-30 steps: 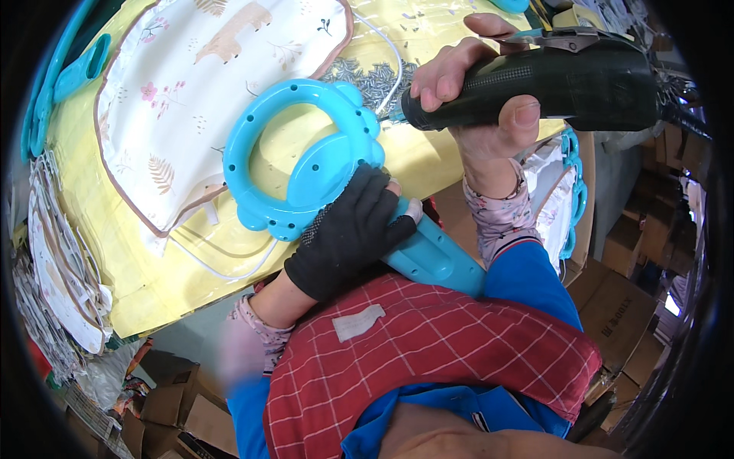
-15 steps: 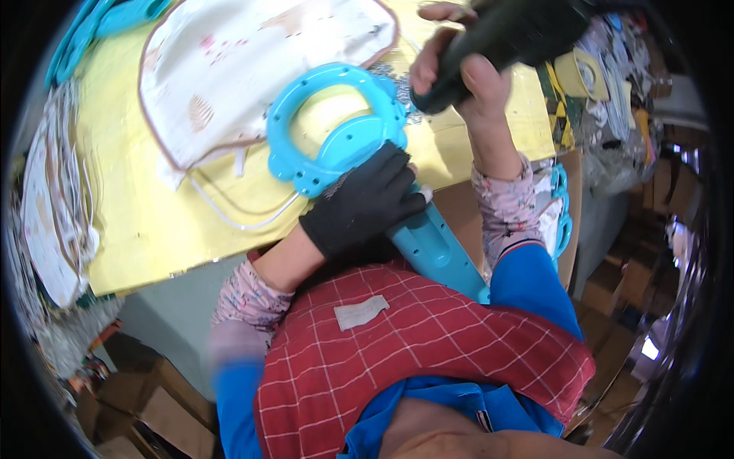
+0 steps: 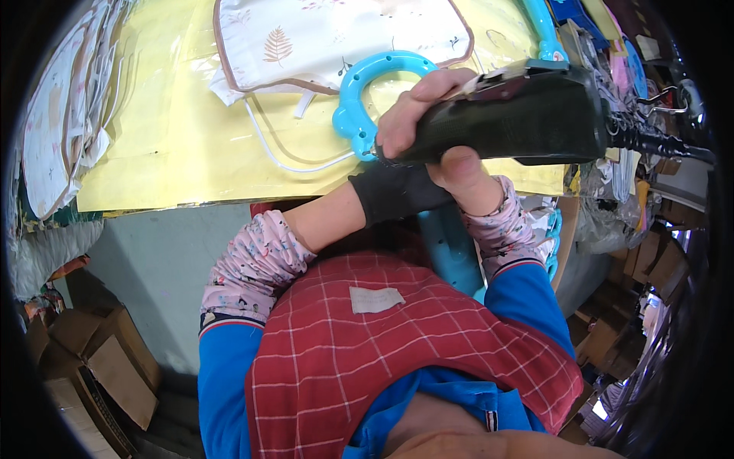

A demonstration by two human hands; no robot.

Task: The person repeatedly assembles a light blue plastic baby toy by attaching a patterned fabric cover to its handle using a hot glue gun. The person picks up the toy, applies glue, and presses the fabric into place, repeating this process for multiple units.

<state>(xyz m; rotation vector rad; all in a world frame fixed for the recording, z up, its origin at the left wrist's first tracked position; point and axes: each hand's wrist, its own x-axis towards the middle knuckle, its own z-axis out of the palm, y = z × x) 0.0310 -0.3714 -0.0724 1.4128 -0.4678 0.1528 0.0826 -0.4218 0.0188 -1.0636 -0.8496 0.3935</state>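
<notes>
My right hand (image 3: 451, 122) is wrapped round a dark corded power screwdriver (image 3: 520, 118). Its tip meets the rim of a turquoise plastic ring-shaped part (image 3: 350, 99), near a screw hole. My left hand (image 3: 394, 191), in a black glove, is around that part where the ring joins its long stem (image 3: 449, 252); the screwdriver and my right hand hide its fingers. The stem slopes down toward my apron and is partly covered. Behind the ring lies a white printed fabric piece (image 3: 336, 38) with brown edging and a white cord (image 3: 287, 161).
The yellow-covered table (image 3: 168, 138) carries a stack of similar fabric pieces (image 3: 57, 122) at the left. Another turquoise part (image 3: 544, 30) lies at the far right, close to the screwdriver's cable (image 3: 657, 144). Cardboard boxes (image 3: 107, 359) stand on the floor at the lower left.
My right hand has brought the screwdriver down and left, from above the table onto the ring. In the view, ring and fabric have shifted to the right.
</notes>
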